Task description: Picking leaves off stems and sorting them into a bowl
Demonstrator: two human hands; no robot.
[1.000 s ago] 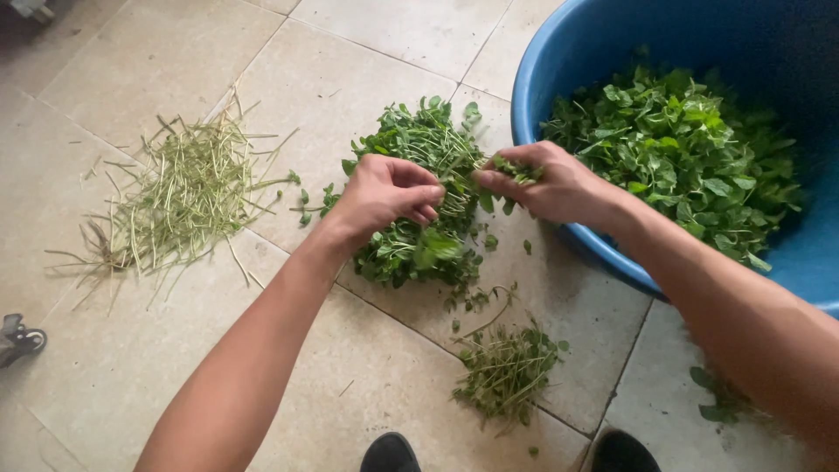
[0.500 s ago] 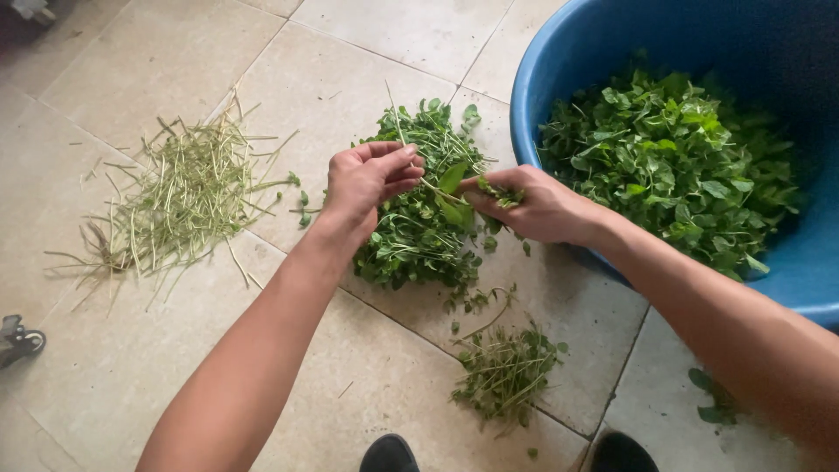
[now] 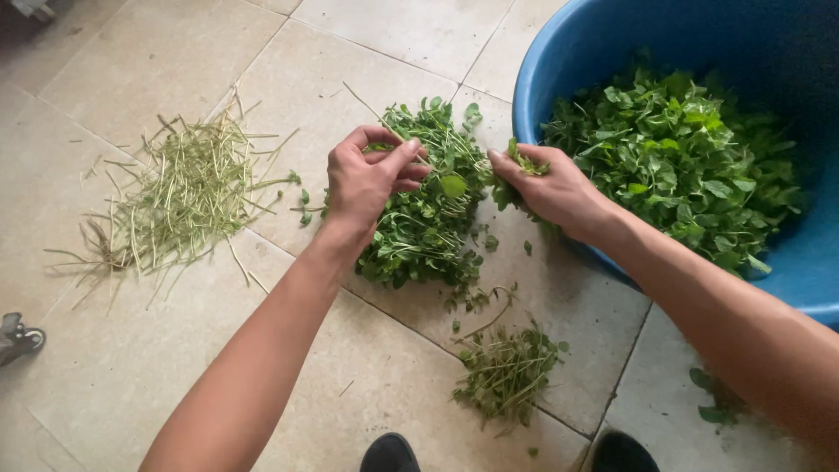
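Compared with the view half a second earlier, the left hand [image 3: 367, 179] is raised slightly off the pile of leafy greens [image 3: 428, 210] at the centre of the frame, and a thin bare stem [image 3: 384, 118] is now seen pinched between its thumb and fingers, slanting toward the upper left. The right hand [image 3: 551, 188] is drawn a little to the right, closer to the rim of the blue basin [image 3: 542, 79], with a small tuft of leaves [image 3: 524, 162] gripped between thumb and curled fingers. The two hands are thus pulled apart where they were nearly touching a second ago, which is judged to mean that leaves have just been stripped from a stalk (the stalk kept on one side, the leaves on the other).

The picked leaves [image 3: 682, 166] are heaped inside the basin at the upper right. A heap of bare pale stems [image 3: 183, 192] is spread on the floor tiles [image 3: 114, 79] at the left, well apart from the greens. A smaller clump of sprigs [image 3: 507, 371] lies at lower centre, near two dark shoe tips [image 3: 389, 454] at the bottom edge.

No packages, labels or signs are visible anywhere in the frame; only a small grey wheeled part [image 3: 17, 336] is seen at the left edge, and what it belongs to cannot be told.
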